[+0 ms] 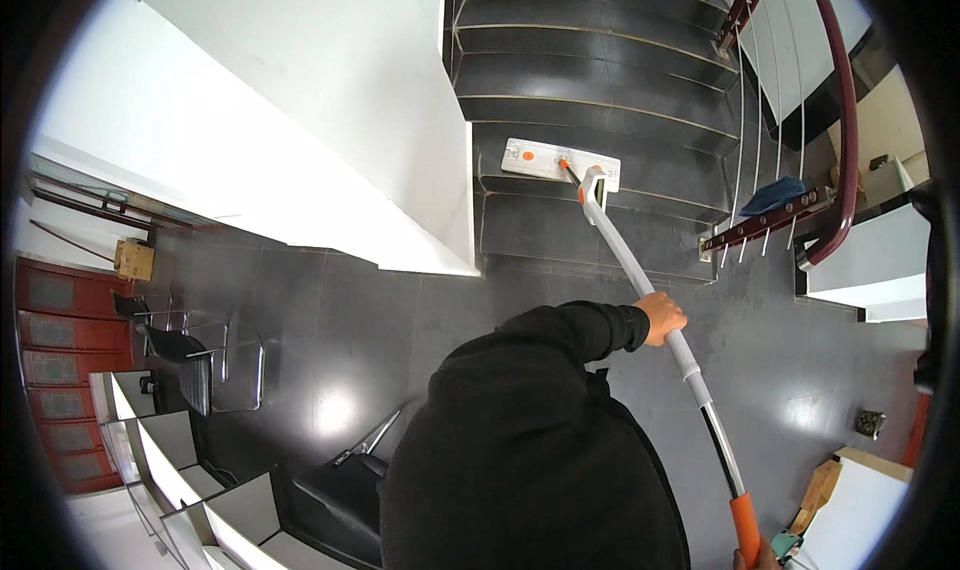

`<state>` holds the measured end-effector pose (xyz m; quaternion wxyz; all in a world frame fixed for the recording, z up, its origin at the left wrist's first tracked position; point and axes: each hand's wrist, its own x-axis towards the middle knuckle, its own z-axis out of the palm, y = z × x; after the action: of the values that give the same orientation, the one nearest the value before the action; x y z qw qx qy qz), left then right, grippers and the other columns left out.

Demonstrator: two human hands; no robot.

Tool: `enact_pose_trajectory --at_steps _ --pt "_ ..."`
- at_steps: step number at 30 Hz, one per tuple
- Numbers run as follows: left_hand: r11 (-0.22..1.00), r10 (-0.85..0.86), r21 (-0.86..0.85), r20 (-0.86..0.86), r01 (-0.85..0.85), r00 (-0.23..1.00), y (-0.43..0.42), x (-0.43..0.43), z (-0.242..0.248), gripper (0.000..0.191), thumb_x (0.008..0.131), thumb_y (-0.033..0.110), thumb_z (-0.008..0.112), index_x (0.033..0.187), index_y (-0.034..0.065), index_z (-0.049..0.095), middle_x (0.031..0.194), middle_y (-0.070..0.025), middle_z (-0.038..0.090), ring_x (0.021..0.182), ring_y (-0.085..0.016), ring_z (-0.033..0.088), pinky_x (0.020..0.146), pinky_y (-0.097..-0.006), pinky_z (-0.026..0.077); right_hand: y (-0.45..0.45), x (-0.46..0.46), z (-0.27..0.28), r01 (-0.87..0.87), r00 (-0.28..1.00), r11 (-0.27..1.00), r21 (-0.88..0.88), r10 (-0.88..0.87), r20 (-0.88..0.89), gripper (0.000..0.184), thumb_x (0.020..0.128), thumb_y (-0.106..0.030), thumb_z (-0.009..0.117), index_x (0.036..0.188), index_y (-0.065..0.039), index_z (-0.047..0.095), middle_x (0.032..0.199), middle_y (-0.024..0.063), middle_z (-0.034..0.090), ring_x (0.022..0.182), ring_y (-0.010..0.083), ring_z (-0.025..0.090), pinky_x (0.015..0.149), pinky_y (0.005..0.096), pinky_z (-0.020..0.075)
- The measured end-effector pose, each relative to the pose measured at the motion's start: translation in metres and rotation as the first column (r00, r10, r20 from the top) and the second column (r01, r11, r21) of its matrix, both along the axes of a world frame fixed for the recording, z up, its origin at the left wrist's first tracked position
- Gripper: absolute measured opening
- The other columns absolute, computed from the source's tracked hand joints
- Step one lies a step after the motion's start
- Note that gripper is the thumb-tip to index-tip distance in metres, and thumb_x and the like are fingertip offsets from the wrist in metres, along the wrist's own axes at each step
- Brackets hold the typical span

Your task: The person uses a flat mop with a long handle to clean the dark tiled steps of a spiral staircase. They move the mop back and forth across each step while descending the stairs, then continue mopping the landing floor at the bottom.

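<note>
A flat mop with a white plate (538,159) and a grey and chrome pole (624,251) reaches from the stairs down towards the lower right. Its plate lies across the edge of a low dark-tiled step (667,176). My left hand (661,319), in a black sleeve, is closed around the grey part of the pole. At the bottom edge, partly cut off, my right hand (761,556) holds the orange handle grip (745,525). A blue cloth (774,196) rests on the dark red base of the stair railing.
A white wall (420,217) borders the stairs on the left, a dark red handrail (847,120) on the right. Black chairs (176,343) and partitioned desks (169,439) stand at the left. A cardboard box (816,495) is at the lower right.
</note>
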<state>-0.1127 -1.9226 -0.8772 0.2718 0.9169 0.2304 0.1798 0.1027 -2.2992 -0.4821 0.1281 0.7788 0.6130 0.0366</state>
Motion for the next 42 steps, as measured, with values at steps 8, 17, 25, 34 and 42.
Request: enact_pose_trajectory --at_steps 8,17,25,34,42 --pt "0.993 0.114 -0.011 0.157 -0.114 0.981 0.017 -0.046 -0.003 0.027 0.061 0.009 0.075 0.084 0.0131 0.061 0.086 -0.0054 0.065 0.089 -0.031 0.064 0.078 -0.0457 0.046 0.05 -0.01 0.014 -0.119 0.993 0.99 -0.081 0.116 -0.036 0.042 0.087 -0.047 0.074 0.118 -0.019 0.071 0.078 0.0114 0.072 0.061 0.0323 0.068 0.053 0.0432 0.0521" --pt "0.999 -0.047 -0.025 0.068 0.048 0.997 0.029 -0.042 0.016 0.022 0.063 0.008 0.074 0.082 0.0121 0.062 0.08 -0.0063 0.066 0.082 -0.033 0.066 0.075 -0.046 0.047 0.031 -0.031 0.005 -0.003 1.0 1.0 0.021 0.003 -0.006 0.043 0.082 -0.048 0.078 0.116 -0.021 0.074 0.08 0.0089 0.072 0.062 0.0309 0.067 0.056 0.043 0.0523" --pt "0.984 -0.163 0.082 0.098 0.155 0.982 0.023 -0.015 0.064 0.018 0.064 0.009 0.071 0.079 0.0104 0.062 0.077 -0.008 0.066 0.08 -0.035 0.067 0.072 -0.0477 0.049 -0.025 -0.021 0.007 -0.043 0.999 0.966 0.256 0.039 0.02 0.045 0.076 -0.042 0.086 0.112 -0.017 0.076 0.082 0.0083 0.072 0.061 0.0311 0.064 0.058 0.042 0.0532" --pt "0.963 -0.164 0.212 -0.026 0.165 0.986 0.063 -0.02 0.082 0.021 0.065 0.011 0.074 0.083 0.0108 0.064 0.079 -0.0069 0.067 0.083 -0.033 0.068 0.078 -0.046 0.049 -0.041 -0.02 -0.055 0.095 0.995 0.943 0.318 -0.103 0.009 0.043 0.077 -0.052 0.082 0.109 -0.024 0.077 0.071 0.0109 0.07 0.053 0.0321 0.063 0.051 0.0437 0.051" --pt "0.968 -0.175 0.172 -0.068 0.184 0.982 0.109 -0.028 0.03 0.025 0.064 0.01 0.074 0.087 0.0117 0.065 0.084 -0.006 0.068 0.087 -0.032 0.068 0.082 -0.0454 0.049 0.013 -0.048 -0.079 0.066 0.994 0.958 0.28 -0.087 0.063 0.042 0.08 -0.057 0.078 0.111 -0.029 0.075 0.057 0.0098 0.064 0.045 0.0323 0.059 0.046 0.0429 0.0483"
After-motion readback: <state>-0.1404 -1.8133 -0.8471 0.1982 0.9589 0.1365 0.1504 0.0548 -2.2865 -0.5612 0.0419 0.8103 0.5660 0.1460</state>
